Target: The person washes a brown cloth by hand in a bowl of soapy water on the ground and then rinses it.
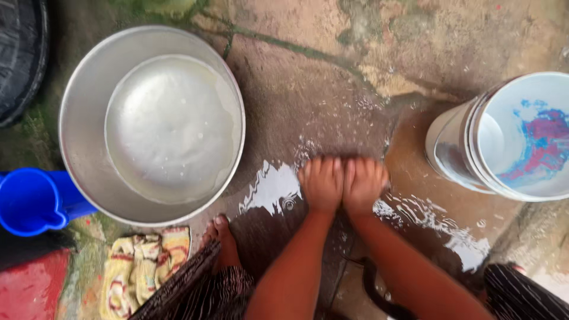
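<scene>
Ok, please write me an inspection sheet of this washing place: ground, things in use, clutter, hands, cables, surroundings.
Surface: rough concrete ground, wet, with a puddle by the hands.
Things in use: metal basin holding soapy water; white bucket with blue and pink cloth inside.
Clutter: blue plastic jug left of the basin; striped rag on the ground beside a bare foot.
Hands: left hand and right hand pressed side by side, fingers curled, nothing visible in them; blurred.
Cables: nothing seen.
Surroundings: dark round object at upper left; red patch at lower left.
</scene>
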